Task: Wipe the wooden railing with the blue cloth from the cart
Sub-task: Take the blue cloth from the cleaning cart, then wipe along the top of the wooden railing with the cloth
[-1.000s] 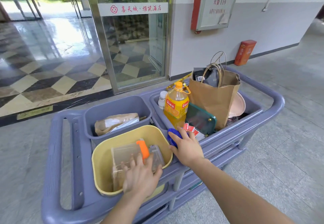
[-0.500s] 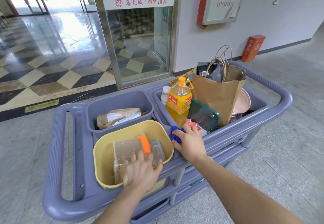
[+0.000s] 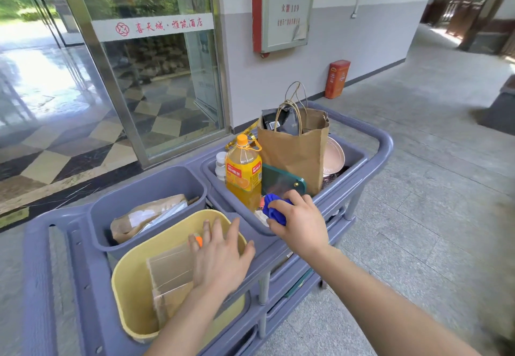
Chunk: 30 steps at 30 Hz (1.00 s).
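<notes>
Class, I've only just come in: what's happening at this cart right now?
A person stands at a grey-purple plastic cart. Their right hand is closed on a bunched blue cloth at the near edge of the cart's right bin, beside an orange juice bottle. Their left hand rests, fingers spread, over a clear container in the yellow tub. No wiping has begun.

Bunched blue cloth (image 3: pixel 274 210) at near edge of cart's (image 3: pixel 386 143) right-hand bin.
</notes>
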Motion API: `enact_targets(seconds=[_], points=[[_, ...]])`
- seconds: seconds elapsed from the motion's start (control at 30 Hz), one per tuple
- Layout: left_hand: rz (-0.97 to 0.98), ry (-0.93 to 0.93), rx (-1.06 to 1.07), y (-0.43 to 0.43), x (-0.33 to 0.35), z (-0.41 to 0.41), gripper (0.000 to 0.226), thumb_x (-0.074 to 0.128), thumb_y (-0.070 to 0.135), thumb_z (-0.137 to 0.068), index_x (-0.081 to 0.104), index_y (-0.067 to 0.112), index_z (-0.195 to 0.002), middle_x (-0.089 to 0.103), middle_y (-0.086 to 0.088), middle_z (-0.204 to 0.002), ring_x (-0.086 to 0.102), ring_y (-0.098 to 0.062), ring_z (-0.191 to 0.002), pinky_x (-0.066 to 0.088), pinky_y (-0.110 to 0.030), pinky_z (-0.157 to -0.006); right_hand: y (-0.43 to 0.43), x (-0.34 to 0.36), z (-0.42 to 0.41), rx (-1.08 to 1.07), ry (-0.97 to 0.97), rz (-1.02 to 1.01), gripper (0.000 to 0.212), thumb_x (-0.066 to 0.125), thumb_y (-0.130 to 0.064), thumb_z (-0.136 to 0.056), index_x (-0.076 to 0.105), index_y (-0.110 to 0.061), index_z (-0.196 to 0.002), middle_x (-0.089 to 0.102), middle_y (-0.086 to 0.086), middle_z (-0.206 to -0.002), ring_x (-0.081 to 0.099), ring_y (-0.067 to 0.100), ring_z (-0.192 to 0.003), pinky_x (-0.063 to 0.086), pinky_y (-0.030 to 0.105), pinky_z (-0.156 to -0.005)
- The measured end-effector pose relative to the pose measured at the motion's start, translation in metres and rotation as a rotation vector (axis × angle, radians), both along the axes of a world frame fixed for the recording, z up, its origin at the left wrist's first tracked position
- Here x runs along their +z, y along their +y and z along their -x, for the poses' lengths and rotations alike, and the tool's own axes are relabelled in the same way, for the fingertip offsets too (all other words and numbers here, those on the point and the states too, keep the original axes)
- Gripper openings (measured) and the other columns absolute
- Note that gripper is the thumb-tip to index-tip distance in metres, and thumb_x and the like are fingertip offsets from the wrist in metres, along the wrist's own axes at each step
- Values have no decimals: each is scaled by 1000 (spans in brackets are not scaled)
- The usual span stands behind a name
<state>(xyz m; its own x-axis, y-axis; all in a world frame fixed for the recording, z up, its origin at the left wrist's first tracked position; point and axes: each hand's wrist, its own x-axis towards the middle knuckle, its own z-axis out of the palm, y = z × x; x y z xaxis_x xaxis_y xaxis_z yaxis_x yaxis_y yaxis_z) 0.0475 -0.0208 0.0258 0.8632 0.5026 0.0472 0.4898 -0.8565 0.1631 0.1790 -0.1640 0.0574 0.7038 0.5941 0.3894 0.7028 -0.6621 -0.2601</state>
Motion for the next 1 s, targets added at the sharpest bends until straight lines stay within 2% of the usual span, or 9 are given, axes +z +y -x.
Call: enact_targets(seconds=[0.1, 0.2, 0.27, 0.37, 0.47, 0.63, 0.87, 1.0], points=[[-13, -42, -114, -8, 10, -21, 69, 32, 65, -98, 19, 34, -158, 17, -11, -168, 9, -33, -156, 12, -64, -121, -27, 11, 3, -109, -11, -20, 23, 59, -44, -79, 62, -33, -99, 52, -6, -98, 42, 24, -76, 46, 32, -60], [-36, -62, -242, -24, 18, -39, 71, 27, 67, -96, 16, 35, -158, 16, -10, -168, 7, -33, -156, 12, -64, -121, -57, 21, 8, -226, -8, -12, 23, 58, -43, -79, 62, -32, -99, 53, -5, -99, 43, 25, -77, 48, 36, -63], [-43, -78, -317, -38, 24, -51, 73, 24, 67, -93, 19, 34, -158, 18, -10, -167, 8, -34, -156, 11, -65, -121, -81, 27, 12, -306, -3, -6, 24, 59, -44, -79, 62, -32, -100, 53, -4, -100, 45, 26, -80, 48, 36, -65], [-44, -91, -422, -63, 30, -64, 72, 33, 65, -95, 24, 32, -158, 20, -11, -167, 10, -34, -155, 9, -65, -121, -118, 35, 21, -418, -1, 6, 28, 57, -50, -79, 62, -34, -102, 53, -5, -102, 48, 26, -86, 46, 33, -64], [-44, -98, -517, -94, 36, -74, 77, 24, 65, -89, 26, 31, -158, 22, -12, -167, 11, -33, -155, 9, -63, -123, -156, 44, 31, -526, 14, 10, 28, 57, -51, -80, 62, -35, -103, 53, -6, -106, 48, 25, -90, 44, 31, -64], [-59, -96, -678, -159, 43, -94, 72, 35, 65, -96, 23, 33, -159, 19, -11, -168, 8, -32, -156, 10, -64, -123, -227, 55, 50, -710, -5, -49, 25, 63, -46, -78, 64, -33, -99, 55, -5, -106, 49, 25, -89, 47, 31, -64], [-21, -143, -882, -277, 56, -113, 82, 18, 69, -85, 24, 34, -158, 22, -12, -167, 8, -32, -156, 7, -64, -122, -342, 73, 81, -943, -62, -42, 24, 61, -46, -77, 63, -34, -98, 54, -8, -101, 47, 22, -84, 48, 32, -63], [-6, -163, -983, -340, 62, -121, 78, 22, 68, -88, 26, 31, -158, 21, -13, -167, 7, -33, -156, 6, -65, -122, -397, 78, 98, -1040, -83, -11, 25, 58, -47, -77, 63, -35, -99, 53, -8, -99, 47, 22, -82, 45, 29, -59]])
